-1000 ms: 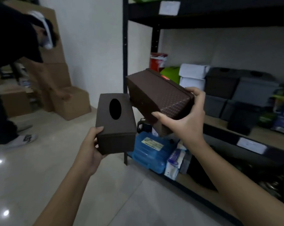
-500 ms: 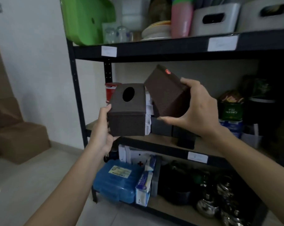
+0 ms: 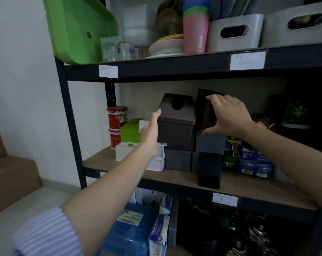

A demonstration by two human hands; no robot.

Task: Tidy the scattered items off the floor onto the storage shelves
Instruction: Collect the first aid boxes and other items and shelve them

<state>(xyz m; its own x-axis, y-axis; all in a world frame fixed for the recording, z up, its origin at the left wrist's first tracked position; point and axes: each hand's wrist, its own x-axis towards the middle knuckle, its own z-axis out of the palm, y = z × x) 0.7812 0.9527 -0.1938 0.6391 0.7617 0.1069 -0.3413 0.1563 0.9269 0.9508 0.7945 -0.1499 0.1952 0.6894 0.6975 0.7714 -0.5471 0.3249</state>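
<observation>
A brown tissue box (image 3: 176, 126) with a round hole sits on top of grey boxes (image 3: 177, 159) on the middle shelf (image 3: 108, 163). My left hand (image 3: 150, 133) holds its left side, thumb up along the edge. Just to the right, a second brown box (image 3: 202, 111) stands tilted on another grey box (image 3: 211, 144). My right hand (image 3: 228, 115) grips it, fingers over the top and thumb under the bottom edge. Both arms reach into the shelf.
Red cans (image 3: 116, 117), a green tissue box (image 3: 129, 131) and white boxes (image 3: 154, 163) stand to the left; a black box (image 3: 209, 174), green tea (image 3: 230, 162) and blue packets (image 3: 254, 163) to the right. The top shelf holds a green tray (image 3: 79, 28), cups (image 3: 195, 34) and bins (image 3: 234, 32).
Both hands have carried the two brown boxes forward from mid-air in front of the shelf and onto the grey boxes on the middle shelf. The view has come closer to the shelf.
</observation>
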